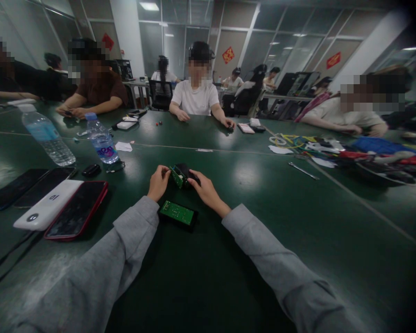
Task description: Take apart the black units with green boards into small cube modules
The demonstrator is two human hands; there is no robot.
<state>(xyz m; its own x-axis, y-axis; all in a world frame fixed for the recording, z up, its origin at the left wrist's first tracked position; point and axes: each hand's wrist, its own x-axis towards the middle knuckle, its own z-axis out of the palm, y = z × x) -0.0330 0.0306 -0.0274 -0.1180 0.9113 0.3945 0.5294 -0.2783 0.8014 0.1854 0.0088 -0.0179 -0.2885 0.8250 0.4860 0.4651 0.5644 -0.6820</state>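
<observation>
My left hand pinches the edge of a small green circuit board, which stands tilted beside a black plastic housing. That housing is gripped from the right by my right hand, with its thumb and fingers closed round it. Whether the board is still joined to the housing I cannot tell. Closer to me, between my forearms, a second green circuit board lies flat in a black casing on the table.
Phones, a white power bank, a small black case and two water bottles stand or lie on the left. A metal wrench-like tool and tangled cables are on the right. Several people sit around the table.
</observation>
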